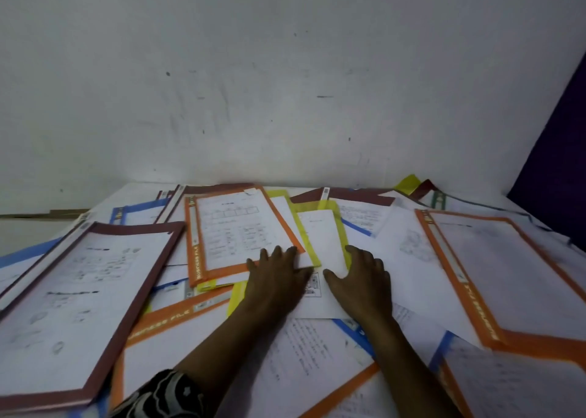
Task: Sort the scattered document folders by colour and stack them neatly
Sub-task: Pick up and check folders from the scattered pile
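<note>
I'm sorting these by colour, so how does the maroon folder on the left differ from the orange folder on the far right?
The maroon folder has a dark red border; the orange folder a bright orange one. The maroon one lies on top of other folders, nearer the left hand; the orange one lies beyond the right hand. Both lie flat with a white sheet showing.
</note>
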Available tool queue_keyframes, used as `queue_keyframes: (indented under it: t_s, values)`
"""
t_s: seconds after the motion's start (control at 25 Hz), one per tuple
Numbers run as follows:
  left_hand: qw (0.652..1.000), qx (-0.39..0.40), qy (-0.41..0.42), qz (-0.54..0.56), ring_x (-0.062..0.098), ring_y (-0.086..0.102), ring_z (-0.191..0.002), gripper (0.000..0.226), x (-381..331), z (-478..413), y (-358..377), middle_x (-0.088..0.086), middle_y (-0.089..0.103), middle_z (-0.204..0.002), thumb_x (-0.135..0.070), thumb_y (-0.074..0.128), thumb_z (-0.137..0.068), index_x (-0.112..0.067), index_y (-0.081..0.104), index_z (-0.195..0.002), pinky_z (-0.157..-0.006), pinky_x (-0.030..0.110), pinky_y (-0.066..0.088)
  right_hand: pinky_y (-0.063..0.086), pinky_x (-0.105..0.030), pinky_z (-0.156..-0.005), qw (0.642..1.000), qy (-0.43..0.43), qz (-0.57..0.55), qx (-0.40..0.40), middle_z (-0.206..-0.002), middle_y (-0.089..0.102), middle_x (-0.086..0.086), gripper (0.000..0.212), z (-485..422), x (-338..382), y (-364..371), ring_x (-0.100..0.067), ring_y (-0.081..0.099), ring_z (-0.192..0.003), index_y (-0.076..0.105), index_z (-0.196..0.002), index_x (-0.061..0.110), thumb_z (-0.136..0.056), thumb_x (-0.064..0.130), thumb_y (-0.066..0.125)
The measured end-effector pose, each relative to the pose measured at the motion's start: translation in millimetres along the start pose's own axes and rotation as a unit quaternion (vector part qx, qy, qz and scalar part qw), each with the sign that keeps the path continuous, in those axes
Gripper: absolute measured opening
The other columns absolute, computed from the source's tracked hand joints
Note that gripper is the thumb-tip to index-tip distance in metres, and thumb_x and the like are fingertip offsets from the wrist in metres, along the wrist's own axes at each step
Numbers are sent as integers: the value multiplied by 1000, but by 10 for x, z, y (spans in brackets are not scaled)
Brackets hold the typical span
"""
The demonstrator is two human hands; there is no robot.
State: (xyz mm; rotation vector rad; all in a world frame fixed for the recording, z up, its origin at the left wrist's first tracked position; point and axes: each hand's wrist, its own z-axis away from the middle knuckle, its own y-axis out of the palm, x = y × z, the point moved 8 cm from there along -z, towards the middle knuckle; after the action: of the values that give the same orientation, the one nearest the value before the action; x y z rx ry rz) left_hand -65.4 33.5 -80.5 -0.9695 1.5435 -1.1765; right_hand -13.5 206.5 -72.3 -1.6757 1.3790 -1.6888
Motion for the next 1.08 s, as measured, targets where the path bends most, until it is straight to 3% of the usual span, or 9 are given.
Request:
queue_keyframes:
  t_s: [0.08,0.2,0.36,0.48,0.6,0.68,0.76,0.88,1.08]
  values:
    - [998,-43,20,-34,28,61,-106,53,-44,-61,-131,5,64,-118,-63,36,-94,-24,52,-126,-92,50,50,35,-38,-107,1000,-3,-15,4,-143,46,4,68,1,-18,5,-20,41,-129,39,-141,29,-83,59,58]
    - [990,-85,60,-91,23,67,-95,37,-89,-56,-245,0,67,-113,-42,39,-99,-25,53,-129,-77,37,55,33,-36,-108,998,9,-57,4,-143,47,7,61,10,-68,2,-17,42,-129,41,-139,32,-85,55,58]
    - [983,-168,57,40,22,43,-136,53,81,83,-343,-4,40,-153,-38,44,-97,-38,32,-149,-109,47,39,32,-36,-108,998,13,-64,3,-143,48,8,58,11,-46,-3,-16,43,-129,44,-138,32,-88,59,53]
    - [964,-237,119,31,24,33,-138,56,1,192,-476,-1,35,-155,-38,44,-93,-37,34,-149,-110,46,33,43,-32,-94,984,35,-176,21,-131,59,4,39,-13,5,-118,-15,56,-113,58,-120,32,-93,57,48]
    - [949,-223,221,27,19,47,-121,50,-219,304,-501,-4,51,-137,-47,41,-94,-37,44,-143,-94,38,41,57,-37,-76,849,137,-487,151,-106,71,-7,28,-82,212,-35,-22,68,-90,64,-97,29,-98,50,46]
    - [948,-153,270,70,9,52,-116,51,-313,330,-422,-8,57,-132,-57,29,-98,-35,50,-138,-92,32,42,60,-48,-78,807,170,-524,214,-107,71,-8,22,-90,315,131,-29,69,-95,64,-111,25,-99,39,50]
    - [958,-79,241,136,3,48,-124,62,-271,256,-317,-12,54,-140,-64,17,-96,-34,50,-139,-104,32,40,60,-46,-78,857,148,-455,190,-110,69,-5,30,-121,284,213,-26,69,-96,58,-128,22,-100,23,48]
    - [990,-6,131,45,13,18,-149,63,-117,72,-75,-11,27,-159,-59,12,-95,-35,27,-152,-121,49,13,59,-32,-76,918,108,-365,113,-102,67,2,31,-162,237,150,-18,67,-89,58,-127,21,-101,14,43]
    - [1000,27,8,-9,31,2,-151,66,129,-60,-14,-7,11,-164,-62,10,-96,-34,13,-155,-115,64,-3,54,-24,-71,918,90,-385,33,-106,68,-3,30,-148,232,36,-14,64,-88,64,-123,16,-101,10,44]
